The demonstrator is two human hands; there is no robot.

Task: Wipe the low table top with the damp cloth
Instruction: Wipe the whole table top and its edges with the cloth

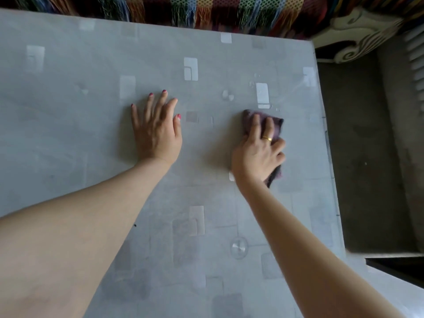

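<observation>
**Wiping the right side of the low table**

On the left we plant our left hand (158,131) flat on the low table top (68,111), fingers straight and spread, gripping nothing; it only presses down to steady us while we lean over. To its right lie a few water droplets (227,95) on the glossy grey covering, just beyond the reach of the cloth. Further right, our right hand (258,152) presses the damp cloth (251,115) onto the surface, fingers laid over the top of it and slightly curled round its far side, so the hold is a pressing clasp on the cloth and not a tight fist. The cloth sits near the table's right edge, roughly level with the left hand.

To do this stroke well, we judge it best to keep the palm weight even, push forward through the droplets, then overlap each pass so no strip stays dull. Near the right edge we should ease off, so that the cloth does not slide over the side.

The cloth is a small, dark purplish pad, folded or bunched, with a darker edge showing below the wrist. It looks limp and soft. Whether it leaves a wet trail we cannot tell.
</observation>
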